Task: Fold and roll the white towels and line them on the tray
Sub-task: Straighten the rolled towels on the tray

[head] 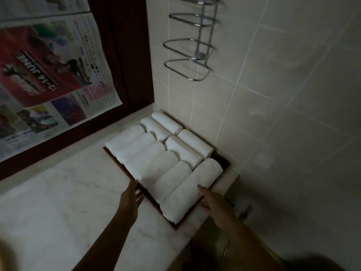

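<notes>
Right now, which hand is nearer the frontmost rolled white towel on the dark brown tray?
Right. The right hand touches the frontmost rolled white towel at its side; the left hand lies apart, at the dark brown tray's opposite edge.

The tray [224,161] stands in the corner of the bench [58,202]. The tiled wall [273,114] runs close along its right side, and only a narrow strip of bench separates it from the dark window frame [125,55]. The rolled towels [156,153] touch each other and fill nearly all the tray. A wire rack [187,65] hangs on the wall above. Left of the tray and toward the person, the bench surface is open.
</notes>
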`<act>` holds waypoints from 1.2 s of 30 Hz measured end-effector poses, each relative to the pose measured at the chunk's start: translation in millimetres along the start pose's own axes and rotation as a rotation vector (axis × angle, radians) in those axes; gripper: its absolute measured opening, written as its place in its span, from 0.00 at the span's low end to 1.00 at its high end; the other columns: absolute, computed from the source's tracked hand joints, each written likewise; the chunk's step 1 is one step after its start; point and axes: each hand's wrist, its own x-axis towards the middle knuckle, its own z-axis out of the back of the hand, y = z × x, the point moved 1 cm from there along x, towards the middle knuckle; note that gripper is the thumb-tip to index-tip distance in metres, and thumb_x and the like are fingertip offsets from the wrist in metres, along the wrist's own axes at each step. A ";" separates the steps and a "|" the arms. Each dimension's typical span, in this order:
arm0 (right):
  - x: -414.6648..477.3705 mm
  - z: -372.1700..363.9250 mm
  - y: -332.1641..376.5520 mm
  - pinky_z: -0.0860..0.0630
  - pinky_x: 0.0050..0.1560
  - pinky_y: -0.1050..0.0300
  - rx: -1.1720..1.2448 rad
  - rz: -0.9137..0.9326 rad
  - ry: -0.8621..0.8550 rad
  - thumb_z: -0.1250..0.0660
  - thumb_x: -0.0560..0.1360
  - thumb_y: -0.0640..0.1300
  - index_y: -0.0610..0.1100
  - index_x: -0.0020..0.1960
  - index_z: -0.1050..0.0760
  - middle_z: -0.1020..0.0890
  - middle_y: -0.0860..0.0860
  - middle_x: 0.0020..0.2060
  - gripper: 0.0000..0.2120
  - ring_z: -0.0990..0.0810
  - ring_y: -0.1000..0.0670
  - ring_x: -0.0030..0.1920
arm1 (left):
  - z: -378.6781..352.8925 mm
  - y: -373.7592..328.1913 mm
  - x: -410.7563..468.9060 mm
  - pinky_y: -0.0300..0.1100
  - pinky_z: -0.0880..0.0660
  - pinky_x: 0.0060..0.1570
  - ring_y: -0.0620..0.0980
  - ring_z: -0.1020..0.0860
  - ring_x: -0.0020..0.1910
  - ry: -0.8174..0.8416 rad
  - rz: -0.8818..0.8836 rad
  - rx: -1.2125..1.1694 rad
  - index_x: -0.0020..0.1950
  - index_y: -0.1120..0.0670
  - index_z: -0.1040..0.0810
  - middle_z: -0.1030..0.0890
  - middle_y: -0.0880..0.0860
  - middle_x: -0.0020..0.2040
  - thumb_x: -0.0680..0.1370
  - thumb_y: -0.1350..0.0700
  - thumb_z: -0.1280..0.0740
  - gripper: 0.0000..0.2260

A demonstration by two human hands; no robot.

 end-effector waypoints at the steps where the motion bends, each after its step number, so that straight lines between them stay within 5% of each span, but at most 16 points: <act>1: 6.3 0.3 4.9 0.19 0.52 0.51 0.009 -0.006 -0.002 0.22 0.67 0.62 0.42 0.62 0.23 0.17 0.43 0.56 0.33 0.18 0.44 0.56 | -6.0 -0.4 4.2 0.53 0.30 0.68 0.62 0.28 0.72 -0.008 0.007 -0.016 0.76 0.60 0.30 0.27 0.61 0.73 0.85 0.50 0.38 0.23; 9: 15.5 20.4 24.7 0.19 0.58 0.50 -0.112 0.007 0.101 0.26 0.76 0.52 0.40 0.61 0.22 0.16 0.43 0.54 0.21 0.16 0.45 0.55 | -17.3 -14.4 6.7 0.52 0.29 0.62 0.63 0.27 0.69 -0.046 0.018 0.012 0.70 0.60 0.27 0.25 0.63 0.69 0.83 0.49 0.35 0.20; 11: 23.6 33.2 38.6 0.21 0.62 0.45 -0.454 0.187 0.049 0.28 0.77 0.52 0.48 0.63 0.24 0.18 0.48 0.57 0.17 0.19 0.47 0.57 | -22.5 -20.7 -5.0 0.48 0.29 0.56 0.59 0.24 0.62 -0.061 -0.108 0.281 0.65 0.56 0.24 0.23 0.60 0.65 0.77 0.46 0.29 0.21; 14: 37.5 41.2 66.9 0.24 0.66 0.46 -0.735 0.666 -0.033 0.27 0.76 0.43 0.50 0.68 0.27 0.22 0.52 0.63 0.21 0.24 0.51 0.64 | -37.0 -18.9 -27.5 0.45 0.28 0.53 0.53 0.23 0.57 -0.193 -0.476 0.844 0.70 0.56 0.26 0.24 0.58 0.64 0.78 0.54 0.27 0.22; 17: 54.4 34.9 101.7 0.32 0.73 0.44 -1.056 1.004 0.029 0.27 0.72 0.39 0.51 0.70 0.27 0.28 0.49 0.69 0.28 0.33 0.49 0.71 | -55.4 2.2 -51.5 0.42 0.28 0.59 0.50 0.25 0.61 -0.052 -0.719 1.066 0.70 0.52 0.25 0.25 0.53 0.65 0.75 0.52 0.24 0.25; 21: 73.6 26.3 127.0 0.37 0.75 0.43 -1.637 0.914 0.151 0.29 0.73 0.50 0.61 0.74 0.33 0.36 0.51 0.75 0.31 0.37 0.43 0.74 | -73.7 45.6 -68.9 0.45 0.26 0.64 0.50 0.31 0.66 0.045 -0.725 1.396 0.76 0.47 0.34 0.32 0.48 0.69 0.75 0.40 0.29 0.32; 28: 80.9 38.3 115.2 0.31 0.69 0.45 -1.594 0.952 0.228 0.33 0.75 0.48 0.55 0.77 0.33 0.34 0.47 0.74 0.31 0.34 0.41 0.70 | -69.1 76.8 -60.3 0.52 0.19 0.52 0.57 0.25 0.61 -0.017 -0.683 1.460 0.74 0.53 0.28 0.26 0.54 0.65 0.71 0.46 0.24 0.33; 36: 86.9 38.8 131.1 0.35 0.72 0.40 -1.751 0.892 0.264 0.32 0.70 0.49 0.60 0.75 0.35 0.33 0.53 0.73 0.34 0.35 0.42 0.72 | -53.0 60.4 -58.1 0.52 0.21 0.58 0.54 0.23 0.60 0.007 -0.754 1.458 0.71 0.52 0.24 0.23 0.51 0.65 0.70 0.40 0.28 0.32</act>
